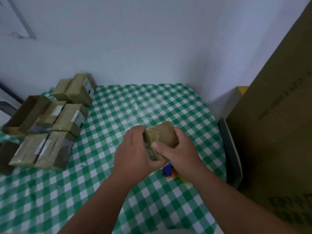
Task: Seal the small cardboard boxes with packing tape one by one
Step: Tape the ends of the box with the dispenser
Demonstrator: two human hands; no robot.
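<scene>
Pressing tape onto small box point(161, 135), both my hands gripping it above desk point(135, 105) centre: left hand point(135, 149), right hand point(179, 149). Taped boxes point(50, 122) stacked at 9 o'clock; open box point(25, 114) unsealed. Tape roll not seen.

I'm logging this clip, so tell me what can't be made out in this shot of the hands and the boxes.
Head view only:
- Small box: its underside and near end are covered by the left hand and right hand.
- Coloured object: mostly hidden beneath the hands; unidentifiable.
- Labels on the stacked boxes: too blurred to read.
- Large carton: cut off by the right edge.
</scene>
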